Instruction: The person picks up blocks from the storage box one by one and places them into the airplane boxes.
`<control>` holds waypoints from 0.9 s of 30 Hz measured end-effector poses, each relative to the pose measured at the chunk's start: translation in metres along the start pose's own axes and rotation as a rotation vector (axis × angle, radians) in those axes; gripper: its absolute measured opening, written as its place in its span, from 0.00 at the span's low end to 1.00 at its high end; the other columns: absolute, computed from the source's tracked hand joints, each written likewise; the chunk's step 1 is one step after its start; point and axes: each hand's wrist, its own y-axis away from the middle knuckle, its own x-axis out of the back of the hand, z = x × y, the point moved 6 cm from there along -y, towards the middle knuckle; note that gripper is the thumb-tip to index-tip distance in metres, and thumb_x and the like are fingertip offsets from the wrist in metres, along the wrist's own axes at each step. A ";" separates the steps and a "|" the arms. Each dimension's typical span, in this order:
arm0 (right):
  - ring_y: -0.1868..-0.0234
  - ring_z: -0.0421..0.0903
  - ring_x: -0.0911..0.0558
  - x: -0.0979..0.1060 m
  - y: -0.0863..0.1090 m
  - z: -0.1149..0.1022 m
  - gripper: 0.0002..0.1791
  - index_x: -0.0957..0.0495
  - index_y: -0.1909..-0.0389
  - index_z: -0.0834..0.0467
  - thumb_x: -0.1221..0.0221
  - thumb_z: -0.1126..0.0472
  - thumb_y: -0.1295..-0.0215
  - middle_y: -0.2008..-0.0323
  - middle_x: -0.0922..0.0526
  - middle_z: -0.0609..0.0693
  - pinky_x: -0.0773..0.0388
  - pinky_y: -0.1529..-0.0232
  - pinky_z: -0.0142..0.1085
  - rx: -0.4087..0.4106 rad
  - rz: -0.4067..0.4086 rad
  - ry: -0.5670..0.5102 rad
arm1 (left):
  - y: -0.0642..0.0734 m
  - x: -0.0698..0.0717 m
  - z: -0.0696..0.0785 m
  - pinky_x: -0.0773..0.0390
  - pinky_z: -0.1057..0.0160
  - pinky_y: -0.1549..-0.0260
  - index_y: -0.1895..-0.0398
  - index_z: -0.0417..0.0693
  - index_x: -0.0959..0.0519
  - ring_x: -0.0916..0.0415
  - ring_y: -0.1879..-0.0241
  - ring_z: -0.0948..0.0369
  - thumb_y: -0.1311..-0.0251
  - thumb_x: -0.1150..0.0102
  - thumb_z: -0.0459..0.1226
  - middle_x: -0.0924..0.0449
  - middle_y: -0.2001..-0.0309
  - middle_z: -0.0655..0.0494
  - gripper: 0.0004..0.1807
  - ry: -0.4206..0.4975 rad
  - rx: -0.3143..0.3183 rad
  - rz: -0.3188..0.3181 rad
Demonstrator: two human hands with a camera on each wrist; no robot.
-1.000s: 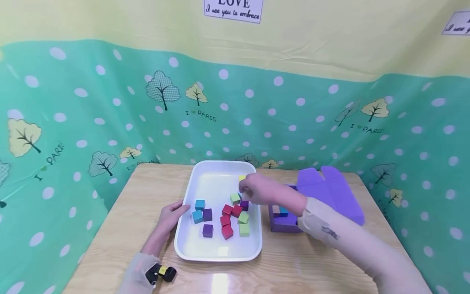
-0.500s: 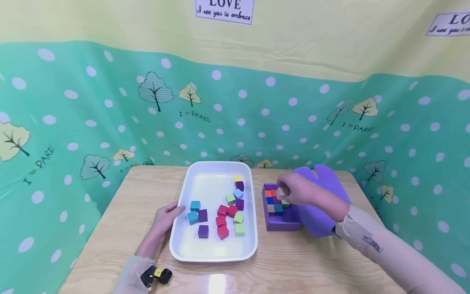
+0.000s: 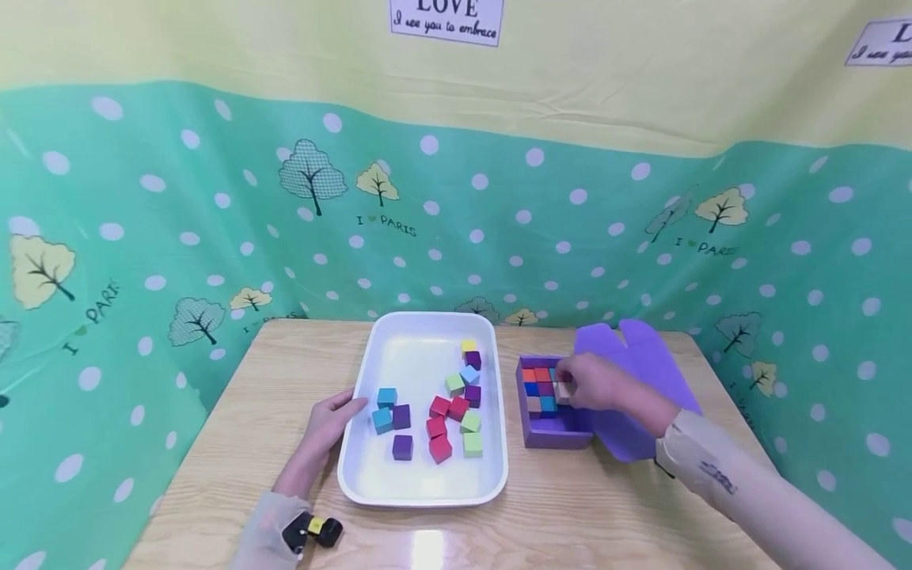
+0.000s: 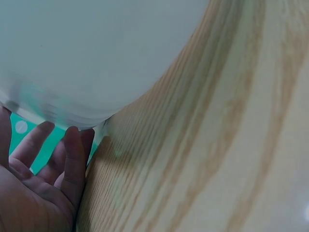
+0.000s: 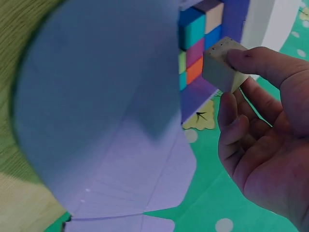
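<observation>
My right hand (image 3: 594,382) pinches a plain wooden cube (image 5: 223,65) between thumb and fingers, above the purple box (image 3: 558,441). Inside the box, several coloured cubes lie in rows, among them an orange cube (image 3: 541,374) and a teal cube (image 3: 547,405); my hand hides part of them. On the left, my left hand (image 3: 328,427) holds the side of the white tray (image 3: 423,502), thumb on the rim and fingers against the outer wall. Loose cubes lie in the tray, such as a red cube (image 3: 440,449), a purple cube (image 3: 402,447) and a light green cube (image 3: 473,445).
The box's purple lid flap (image 3: 673,372) stands folded back to the right, beneath my right forearm. Both containers rest on a wooden table (image 3: 299,348). A patterned cloth (image 3: 427,237) hangs behind and along the sides.
My right hand has moved right from the tray to the purple box, carrying the wooden cube, then lowered it toward the other cubes. My left hand stays at the tray's side.
</observation>
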 end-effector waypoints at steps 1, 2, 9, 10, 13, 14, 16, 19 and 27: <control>0.70 0.44 0.26 -0.002 -0.001 0.002 0.15 0.20 0.64 0.55 0.30 0.68 0.54 0.73 0.23 0.44 0.25 0.71 0.37 -0.006 -0.004 -0.002 | 0.000 0.001 0.000 0.19 0.60 0.55 0.36 0.41 0.28 0.23 0.47 0.49 0.42 0.35 0.51 0.28 0.39 0.37 0.35 0.002 0.000 0.007; 0.70 0.44 0.26 -0.004 -0.002 0.003 0.15 0.20 0.64 0.55 0.31 0.68 0.55 0.72 0.23 0.44 0.25 0.71 0.37 -0.009 -0.005 -0.001 | -0.001 0.001 0.000 0.19 0.60 0.55 0.36 0.41 0.28 0.23 0.47 0.49 0.42 0.35 0.51 0.28 0.39 0.38 0.35 0.005 0.001 0.011; 0.72 0.45 0.27 -0.014 -0.007 0.008 0.13 0.21 0.67 0.55 0.31 0.68 0.55 0.74 0.25 0.44 0.27 0.71 0.37 -0.030 -0.028 0.046 | 0.001 0.004 -0.002 0.20 0.61 0.52 0.35 0.41 0.29 0.26 0.43 0.48 0.43 0.35 0.53 0.30 0.37 0.38 0.38 -0.012 0.013 0.005; 0.72 0.45 0.28 -0.015 -0.008 0.008 0.13 0.21 0.67 0.55 0.31 0.68 0.55 0.74 0.25 0.44 0.27 0.71 0.37 -0.032 -0.033 0.050 | 0.001 0.004 -0.002 0.20 0.61 0.53 0.35 0.41 0.29 0.26 0.44 0.48 0.43 0.35 0.53 0.30 0.37 0.38 0.37 -0.010 0.011 0.006; 0.72 0.45 0.28 -0.017 -0.009 0.008 0.13 0.21 0.66 0.56 0.31 0.68 0.54 0.75 0.26 0.45 0.27 0.72 0.37 -0.030 -0.041 0.056 | 0.001 0.004 -0.002 0.20 0.61 0.53 0.35 0.42 0.29 0.25 0.45 0.49 0.43 0.35 0.53 0.29 0.37 0.38 0.37 -0.005 0.008 0.010; 0.72 0.45 0.28 -0.018 -0.009 0.009 0.13 0.21 0.65 0.57 0.31 0.68 0.54 0.75 0.26 0.45 0.28 0.72 0.37 -0.028 -0.045 0.059 | 0.001 0.003 -0.003 0.19 0.61 0.54 0.35 0.42 0.29 0.24 0.45 0.49 0.43 0.35 0.53 0.29 0.37 0.38 0.37 -0.002 0.008 0.013; 0.73 0.45 0.28 -0.020 -0.010 0.011 0.13 0.21 0.65 0.57 0.31 0.68 0.53 0.76 0.26 0.45 0.28 0.72 0.36 -0.027 -0.050 0.065 | 0.002 0.002 -0.003 0.19 0.61 0.55 0.35 0.42 0.29 0.24 0.46 0.50 0.43 0.35 0.53 0.29 0.38 0.38 0.37 0.003 0.016 0.011; 0.73 0.45 0.28 -0.021 -0.010 0.013 0.13 0.21 0.66 0.58 0.30 0.68 0.54 0.76 0.26 0.44 0.28 0.72 0.36 -0.022 -0.046 0.071 | 0.001 -0.001 -0.004 0.19 0.62 0.56 0.35 0.42 0.28 0.22 0.47 0.51 0.43 0.34 0.52 0.28 0.38 0.39 0.36 0.014 0.025 0.009; 0.71 0.45 0.27 -0.028 -0.011 0.017 0.13 0.19 0.63 0.58 0.31 0.67 0.52 0.74 0.25 0.45 0.26 0.69 0.38 -0.041 -0.049 0.066 | 0.000 -0.001 -0.002 0.18 0.61 0.57 0.36 0.41 0.27 0.21 0.50 0.52 0.42 0.34 0.50 0.26 0.41 0.38 0.34 0.023 0.010 0.010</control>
